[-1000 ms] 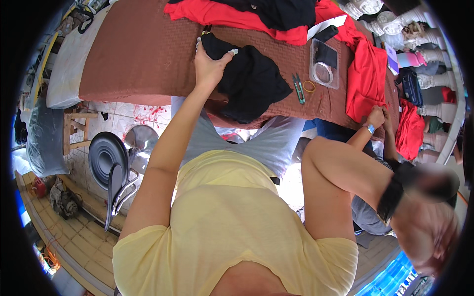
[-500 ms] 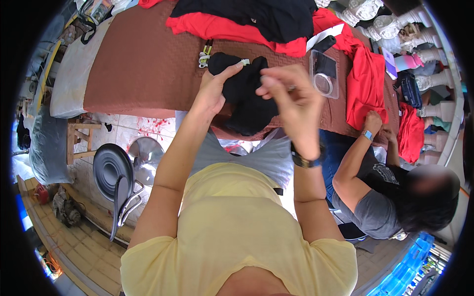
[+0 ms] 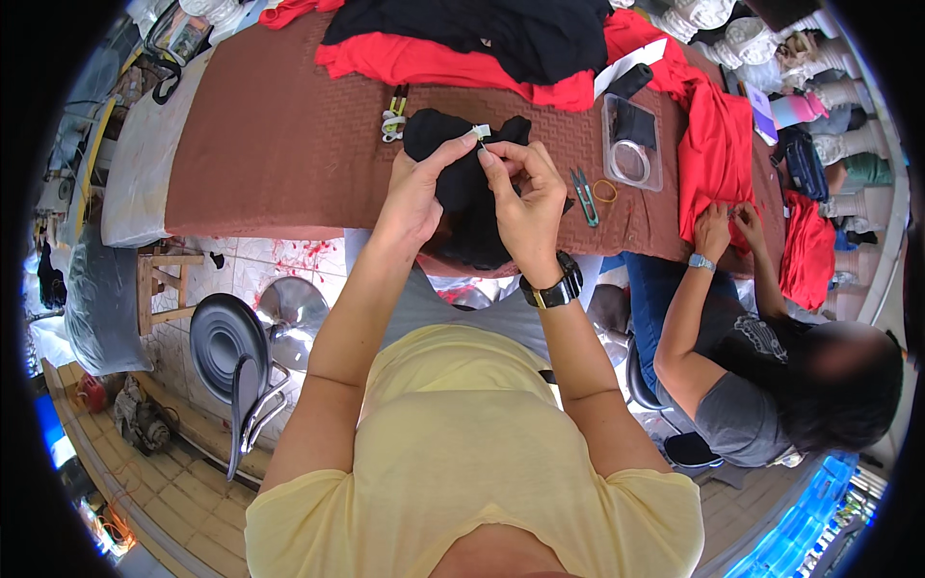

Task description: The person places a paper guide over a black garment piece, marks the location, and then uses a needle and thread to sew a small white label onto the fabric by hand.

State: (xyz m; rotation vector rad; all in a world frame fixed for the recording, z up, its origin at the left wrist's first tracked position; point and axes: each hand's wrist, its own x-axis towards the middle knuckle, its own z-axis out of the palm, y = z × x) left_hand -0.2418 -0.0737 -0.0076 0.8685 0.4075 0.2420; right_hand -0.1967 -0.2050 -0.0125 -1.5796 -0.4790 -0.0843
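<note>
Black cloth (image 3: 466, 183) hangs bunched between my hands over the table's near edge. My left hand (image 3: 424, 188) grips it, thumb pressed next to a small white label (image 3: 481, 131) at its upper part. Close against that label, my right hand (image 3: 525, 193) is closed in a pinch of thumb and forefinger. What the pinch holds is too small to make out; it may be thin, like a needle or thread. To the right of my right hand lie thread snips (image 3: 585, 197) with teal handles and a yellow ring-shaped band (image 3: 605, 191).
A brown-covered table (image 3: 251, 144) carries red and black garments (image 3: 462, 67) at the back. A clear plastic box (image 3: 633, 144) sits right of centre. On the right, a seated co-worker's hands (image 3: 713, 229) handle red cloth (image 3: 715, 173). A black round-seated chair (image 3: 226, 337) stands lower left.
My right hand has come left and in to the label, from a raised, blurred position. The snips and yellow band it covered now show. The co-worker's hands have shifted slightly left.
</note>
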